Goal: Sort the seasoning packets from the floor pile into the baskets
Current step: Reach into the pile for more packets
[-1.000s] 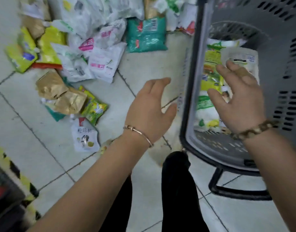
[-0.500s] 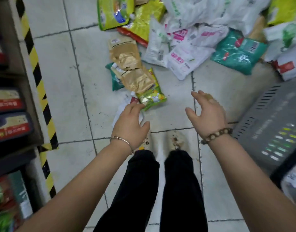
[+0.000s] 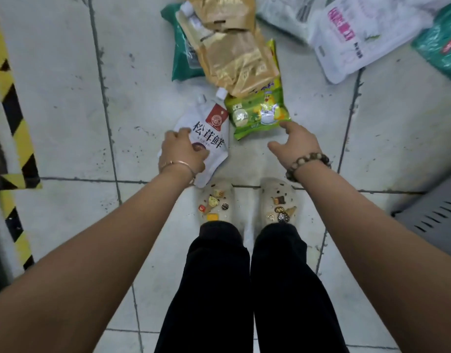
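Reaching is over: since half a second ago both hands have dropped from mid-air onto the pile edge. Left hand (image 3: 183, 151) curls round the white spout pouch (image 3: 211, 133), just ahead of the clogs (image 3: 215, 202). Right hand (image 3: 298, 143) is spread and holds nothing, index tip touching the green packet (image 3: 257, 113) further ahead. So the next pick looks started. Grey basket (image 3: 428, 215) sits right of the clogs.

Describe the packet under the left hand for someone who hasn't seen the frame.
Start at the pale clogs mid-floor; just ahead of the left one lies a white pouch, gripped by the left hand. Unlike the green packet beside it and the gold pouches behind, it is white with a red label and large black characters.
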